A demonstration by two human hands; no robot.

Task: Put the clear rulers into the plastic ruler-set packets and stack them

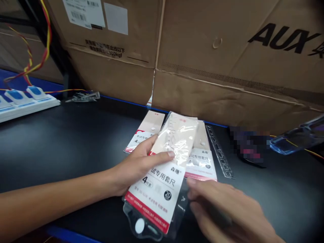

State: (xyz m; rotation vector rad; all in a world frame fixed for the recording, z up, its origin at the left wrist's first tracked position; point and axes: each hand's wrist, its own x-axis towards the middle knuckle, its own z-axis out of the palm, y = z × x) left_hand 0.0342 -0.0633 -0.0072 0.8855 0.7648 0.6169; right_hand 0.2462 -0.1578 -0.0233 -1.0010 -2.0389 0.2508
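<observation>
My left hand [144,162] grips a clear plastic package [162,189] with a white and red label, thumb across its front. The package is tilted, its hang tab with a round white spot toward me. At its right edge is my right hand [222,209], blurred, fingers curled and thumb near the clear sleeve; whether it pinches anything is unclear. Behind lie similar packages, one at the left [152,125] and another at the right [202,162], partly covered. A clear ruler [220,152] with cut-out shapes lies right of them.
Large cardboard boxes [189,91] stand along the back of the black table [63,145]. A white power strip [32,106] with plugs and twisted cables is at the left, beside small clear pieces [84,97]. At the right are a blurred dark item [249,145] and a clear bluish plastic object [296,136].
</observation>
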